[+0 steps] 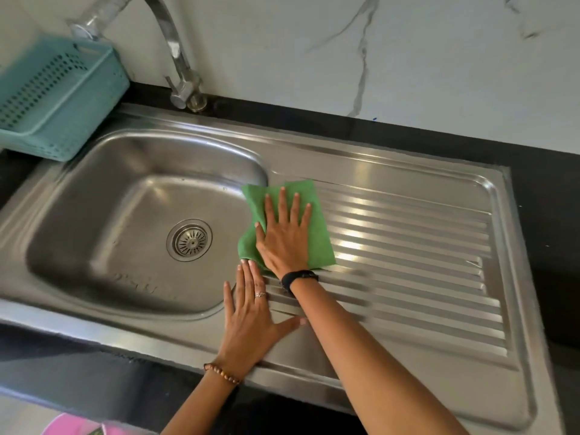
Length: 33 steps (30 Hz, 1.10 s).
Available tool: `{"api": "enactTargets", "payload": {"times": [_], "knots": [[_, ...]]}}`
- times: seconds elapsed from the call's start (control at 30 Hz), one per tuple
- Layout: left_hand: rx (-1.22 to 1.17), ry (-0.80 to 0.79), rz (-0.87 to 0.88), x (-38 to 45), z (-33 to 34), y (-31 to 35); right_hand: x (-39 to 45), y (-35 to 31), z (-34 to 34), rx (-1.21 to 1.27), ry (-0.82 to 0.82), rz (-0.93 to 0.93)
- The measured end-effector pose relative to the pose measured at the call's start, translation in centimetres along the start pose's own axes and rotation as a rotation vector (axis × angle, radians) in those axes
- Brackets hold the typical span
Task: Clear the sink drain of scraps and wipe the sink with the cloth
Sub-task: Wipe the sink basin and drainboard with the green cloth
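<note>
A: From the head view, we see our right hand [284,233] laid flat on the green cloth [317,243], fingers straight and spread wide, palm pressing down. Nothing is curled round the fabric.

B: Agreed. We find the cloth at the left end of the ribbed drainboard [408,255], just where it meets the basin. Its left edge droops over the rim into the sink [103,215].

A: And our left hand [249,318]? We have it flat too, fingers straight and close together, thumb stuck out to the right. It rests on the steel just below the cloth, holding nothing. Its fingertips come right up to the cloth's lower corner; we cannot tell whether they touch it.

B: We note a ring [260,295] on one finger there, a bead bracelet [221,373] on that wrist, and a black band [299,276] on the right wrist.

A: The drain strainer [189,240] sits in the basin floor, well left of both hands. We see no scraps on it, though small specks would be hard to make out.

B: Behind the basin stands the curved tap [175,54], rising from the dark counter [345,120]. A teal perforated basket [56,95] sits at the far left corner, its edge overlapping the sink's rim. Marbled white wall [439,58] runs behind all of it.
</note>
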<state>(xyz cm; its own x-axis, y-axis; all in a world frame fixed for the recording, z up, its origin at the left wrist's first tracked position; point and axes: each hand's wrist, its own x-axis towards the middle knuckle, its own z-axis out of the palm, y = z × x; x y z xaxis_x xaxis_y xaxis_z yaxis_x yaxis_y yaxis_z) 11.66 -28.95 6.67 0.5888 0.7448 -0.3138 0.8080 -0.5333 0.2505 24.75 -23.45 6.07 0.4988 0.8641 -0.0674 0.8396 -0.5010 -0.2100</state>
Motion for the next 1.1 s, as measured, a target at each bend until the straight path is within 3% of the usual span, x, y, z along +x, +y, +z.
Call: {"api": "enactTargets", "payload": {"times": [0.27, 0.5, 0.7, 1.1], "knots": [[-0.019, 0.023, 0.106, -1.4, -0.4, 1.5, -3.0, 3.3, -0.1, -0.004, -0.038, -0.263], [-0.038, 0.054, 0.274, -2.6, 2.1, 9.5, -7.8, 14.7, -2.2, 0.022, 0.022, -0.025], [0.095, 0.092, 0.276, -3.2, 4.5, 12.0, -12.2, 25.3, -4.6, 0.04, 0.062, 0.191], [0.089, 0.12, 0.266, -3.4, 4.7, 11.9, -21.5, 24.4, -3.7, 0.05, 0.08, 0.37]]}}
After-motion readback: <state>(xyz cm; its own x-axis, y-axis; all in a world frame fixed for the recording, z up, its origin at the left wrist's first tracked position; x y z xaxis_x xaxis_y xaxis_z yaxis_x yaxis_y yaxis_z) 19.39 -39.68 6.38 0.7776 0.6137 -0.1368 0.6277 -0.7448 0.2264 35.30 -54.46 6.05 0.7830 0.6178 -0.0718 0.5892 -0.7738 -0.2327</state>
